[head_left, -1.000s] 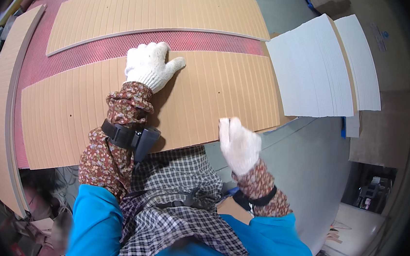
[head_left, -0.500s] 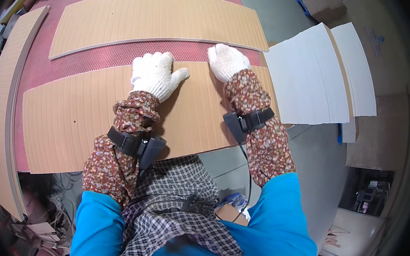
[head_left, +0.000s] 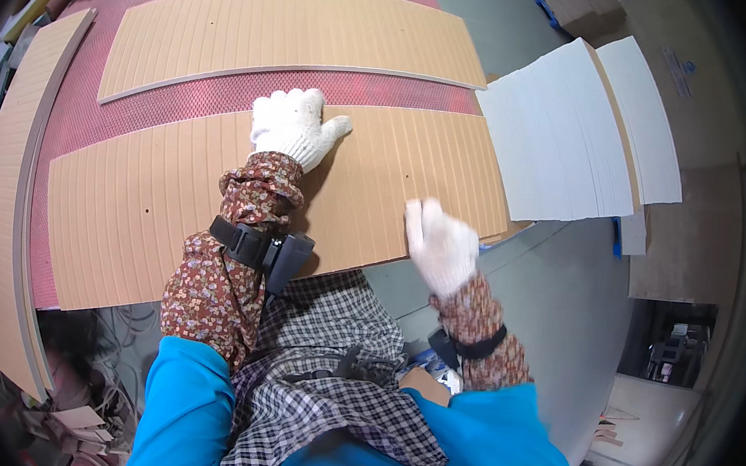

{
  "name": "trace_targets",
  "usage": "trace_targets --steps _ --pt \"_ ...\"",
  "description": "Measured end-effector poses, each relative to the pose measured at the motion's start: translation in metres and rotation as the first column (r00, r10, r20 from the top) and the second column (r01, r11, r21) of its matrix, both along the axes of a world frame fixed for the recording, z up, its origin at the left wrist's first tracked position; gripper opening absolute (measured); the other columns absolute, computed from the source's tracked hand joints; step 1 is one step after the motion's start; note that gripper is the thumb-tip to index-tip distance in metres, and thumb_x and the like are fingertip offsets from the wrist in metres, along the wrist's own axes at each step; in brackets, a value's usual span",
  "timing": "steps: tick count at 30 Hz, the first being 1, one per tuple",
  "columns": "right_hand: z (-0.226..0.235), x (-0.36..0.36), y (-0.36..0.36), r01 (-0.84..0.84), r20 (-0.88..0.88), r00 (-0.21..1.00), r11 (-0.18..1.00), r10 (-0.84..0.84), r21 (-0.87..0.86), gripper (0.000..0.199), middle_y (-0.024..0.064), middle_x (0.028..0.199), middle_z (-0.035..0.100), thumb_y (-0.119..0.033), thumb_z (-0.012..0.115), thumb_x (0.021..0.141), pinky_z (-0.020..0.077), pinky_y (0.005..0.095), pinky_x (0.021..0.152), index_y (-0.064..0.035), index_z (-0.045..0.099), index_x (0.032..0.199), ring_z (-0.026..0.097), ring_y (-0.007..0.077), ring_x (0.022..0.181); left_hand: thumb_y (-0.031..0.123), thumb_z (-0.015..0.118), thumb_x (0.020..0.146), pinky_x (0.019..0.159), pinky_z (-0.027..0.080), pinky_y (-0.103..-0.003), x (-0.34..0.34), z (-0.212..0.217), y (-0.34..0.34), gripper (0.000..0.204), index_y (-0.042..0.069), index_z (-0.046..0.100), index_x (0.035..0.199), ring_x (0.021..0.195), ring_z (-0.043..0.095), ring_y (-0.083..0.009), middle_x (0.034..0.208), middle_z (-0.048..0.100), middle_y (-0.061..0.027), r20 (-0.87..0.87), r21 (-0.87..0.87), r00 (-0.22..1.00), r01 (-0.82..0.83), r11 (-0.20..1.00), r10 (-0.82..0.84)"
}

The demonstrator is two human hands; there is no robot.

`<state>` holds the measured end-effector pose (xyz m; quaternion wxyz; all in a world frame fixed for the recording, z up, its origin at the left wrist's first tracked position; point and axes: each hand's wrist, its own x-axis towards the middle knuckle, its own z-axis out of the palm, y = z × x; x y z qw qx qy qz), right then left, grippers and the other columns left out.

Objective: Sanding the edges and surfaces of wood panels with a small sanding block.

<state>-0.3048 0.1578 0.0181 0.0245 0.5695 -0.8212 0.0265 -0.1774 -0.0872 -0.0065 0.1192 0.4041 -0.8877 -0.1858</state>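
The near ribbed tan board (head_left: 135, 212) lies flat across the red textured tabletop (head_left: 363, 89). My left hand (head_left: 292, 128), in a white knit glove, rests on its far edge with the thumb spread. My right hand (head_left: 442, 250), also gloved, is at the near edge toward the board's right end. Its fingers are closed, and whatever they may hold is hidden. Beyond a strip of tabletop lies a second ribbed tan board (head_left: 293, 32), which neither hand touches. Small dark holes show in both boards.
Along the table's left side lies another long tan board (head_left: 17, 193). A stack of white sheets (head_left: 558, 143) stands to the right, next to the board ends. Loose scraps (head_left: 77, 420) and cables lie at the lower left. Cardboard (head_left: 579, 7) is stacked at the far right.
My right hand has moved from the board's far edge toward me, down to its near edge. My left hand has stayed on the far edge.
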Motion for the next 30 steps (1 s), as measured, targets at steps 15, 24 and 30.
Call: trace_targets --steps 15,24,30 --pt "0.009 0.046 0.058 -0.033 -0.017 0.999 0.999 0.033 0.004 0.018 0.0097 0.085 0.06 -0.012 0.06 0.102 0.0525 0.0376 0.048 -0.005 0.066 0.117 0.068 0.0243 0.061 0.064 0.065 0.09 0.091 0.051 -0.049 -0.002 0.001 -0.002 0.061 0.004 0.075 0.097 0.098 0.071 -0.0356 0.094 0.075 -0.0175 0.026 0.009 1.0 0.005 1.0 -0.005" --pt "0.007 0.047 0.055 -0.063 -0.127 0.989 0.993 0.076 0.102 0.018 0.009 0.087 0.06 -0.012 0.059 0.099 0.0524 0.0362 0.048 -0.005 0.064 0.115 0.068 0.0232 0.061 0.063 0.066 0.091 0.093 0.05 -0.048 -0.004 0.007 -0.002 0.061 0.003 0.074 0.097 0.102 0.069 -0.0345 0.096 0.074 -0.0171 0.031 0.043 1.0 0.004 0.999 -0.005" --pt "0.006 0.02 0.004 -0.172 -0.154 0.971 0.983 0.18 0.066 0.012 0.0105 0.085 0.059 -0.011 0.058 0.098 0.0533 0.0366 0.048 -0.0055 0.063 0.108 0.069 0.0238 0.06 0.059 0.067 0.091 0.094 0.047 -0.049 0.0 0.006 -0.004 0.056 0.004 0.076 0.103 0.106 0.069 -0.0342 0.103 0.075 -0.0174 0.047 0.056 0.999 -0.004 0.998 0.001"
